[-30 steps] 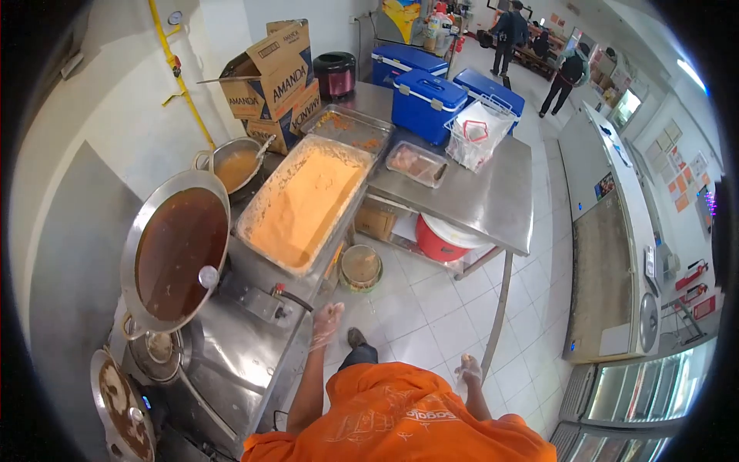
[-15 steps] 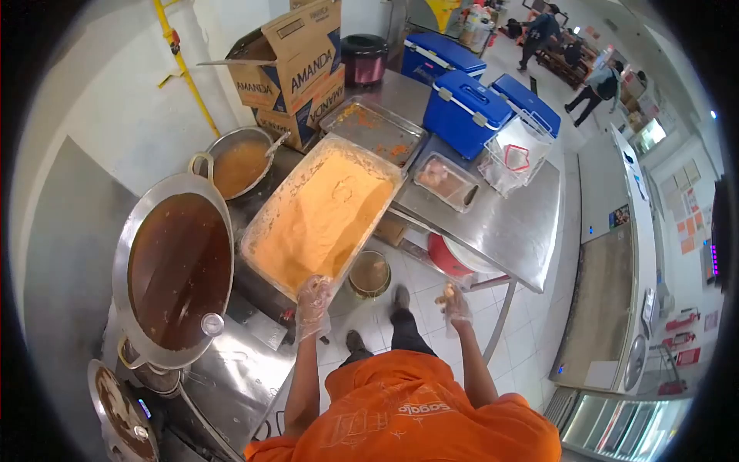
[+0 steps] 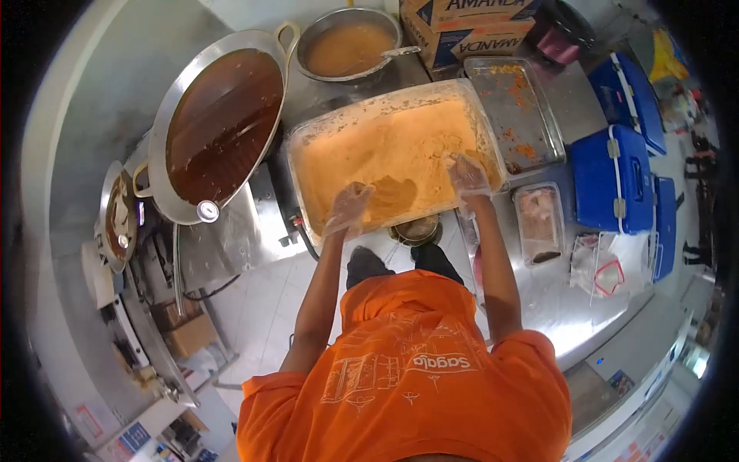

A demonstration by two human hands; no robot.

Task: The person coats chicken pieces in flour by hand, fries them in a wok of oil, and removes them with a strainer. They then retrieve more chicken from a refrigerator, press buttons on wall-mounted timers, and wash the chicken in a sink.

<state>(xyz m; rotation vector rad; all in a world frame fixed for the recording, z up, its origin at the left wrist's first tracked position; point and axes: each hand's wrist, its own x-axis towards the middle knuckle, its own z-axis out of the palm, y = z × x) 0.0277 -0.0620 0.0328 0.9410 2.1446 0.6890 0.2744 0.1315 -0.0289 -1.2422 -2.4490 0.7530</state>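
Note:
A large rectangular tray (image 3: pixel 296 181) of orange-tan powder (image 3: pixel 369 138) lies in front of me. Both hands wear clear plastic gloves. My left hand (image 3: pixel 350 206) is over the tray's near left part, its fingers drawn together; whether they hold anything is too small to tell. At the right end of the powder is my right hand (image 3: pixel 467 175), fingers bent down toward a rough, lumpy patch. What its fingertips hold, if anything, cannot be made out.
A wide pan of dark oil (image 3: pixel 223 123) with a round thermometer (image 3: pixel 208 211) stands left. Behind are a bowl of brownish liquid (image 3: pixel 348 48) and cartons (image 3: pixel 481 42). At right are a crumb-strewn tray (image 3: pixel 519 115), a container of pale pieces (image 3: pixel 539 223) and blue coolers (image 3: pixel 612 181).
The view has swung to the right and now faces the powder tray squarely. My right hand has moved from beside the steel table to over the powder; my left hand is now farther over the tray.

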